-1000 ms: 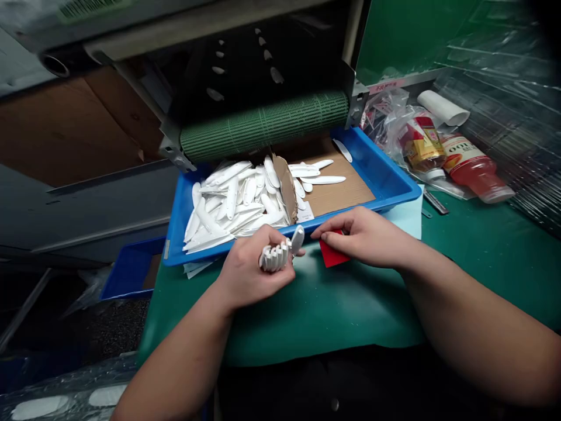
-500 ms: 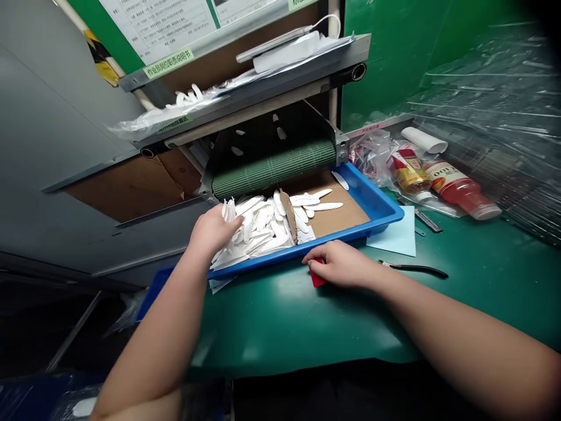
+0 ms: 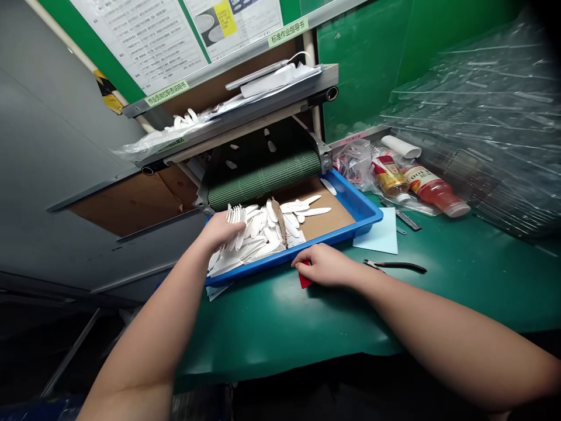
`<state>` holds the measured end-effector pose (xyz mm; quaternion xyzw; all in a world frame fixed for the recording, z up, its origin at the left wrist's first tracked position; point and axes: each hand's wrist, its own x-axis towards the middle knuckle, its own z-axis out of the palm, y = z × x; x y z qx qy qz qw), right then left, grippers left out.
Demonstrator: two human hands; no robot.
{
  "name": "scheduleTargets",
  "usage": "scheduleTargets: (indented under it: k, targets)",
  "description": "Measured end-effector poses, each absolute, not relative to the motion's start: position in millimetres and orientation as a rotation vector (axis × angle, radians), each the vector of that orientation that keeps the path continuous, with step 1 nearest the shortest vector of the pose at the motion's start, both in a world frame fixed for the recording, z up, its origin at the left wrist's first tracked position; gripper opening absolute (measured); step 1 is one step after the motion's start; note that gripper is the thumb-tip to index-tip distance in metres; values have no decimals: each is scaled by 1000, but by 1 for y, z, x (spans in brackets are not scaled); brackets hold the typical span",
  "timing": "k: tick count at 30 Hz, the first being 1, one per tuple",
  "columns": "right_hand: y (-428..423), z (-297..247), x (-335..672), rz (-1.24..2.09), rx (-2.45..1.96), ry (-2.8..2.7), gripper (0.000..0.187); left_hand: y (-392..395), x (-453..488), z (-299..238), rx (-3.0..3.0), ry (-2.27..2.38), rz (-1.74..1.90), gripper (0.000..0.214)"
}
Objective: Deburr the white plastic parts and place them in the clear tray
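Observation:
My left hand (image 3: 223,230) reaches into the blue tray (image 3: 359,204) and is closed on a bunch of white plastic spoons (image 3: 234,214) held upright over the heap of spoons (image 3: 258,234). My right hand (image 3: 322,264) rests on the green table just in front of the tray. Its fingers are curled over a small red card (image 3: 304,279). A brown cardboard divider (image 3: 279,213) stands in the middle of the tray, and a few loose spoons (image 3: 307,207) lie on the cardboard to its right.
A green conveyor belt (image 3: 267,175) ends above the tray's back. Two bottles in plastic bags (image 3: 416,181) lie at the right. Black pliers (image 3: 394,266) and a pale blue sheet (image 3: 381,237) lie on the table. Stacked clear trays (image 3: 482,134) fill the far right.
My left hand carried its bunch of spoons from the table's front edge up into the tray. The right hand stayed on the red card. The view tilted up.

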<state>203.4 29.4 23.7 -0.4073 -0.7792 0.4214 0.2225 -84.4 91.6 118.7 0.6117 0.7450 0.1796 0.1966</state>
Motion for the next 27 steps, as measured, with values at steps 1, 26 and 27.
scheduleTargets:
  k: [1, 26, 27]
  targets:
    - [29, 26, 204, 1176, -1105, -2116, 22, 81, -80, 121, 1721, 2022, 569, 29]
    - [27, 46, 224, 1502, -857, -1380, 19, -11, -24, 58, 2078, 1160, 505, 6]
    - [27, 46, 224, 1529, -852, -1317, 21, -12, -24, 58, 2143, 1119, 511, 9]
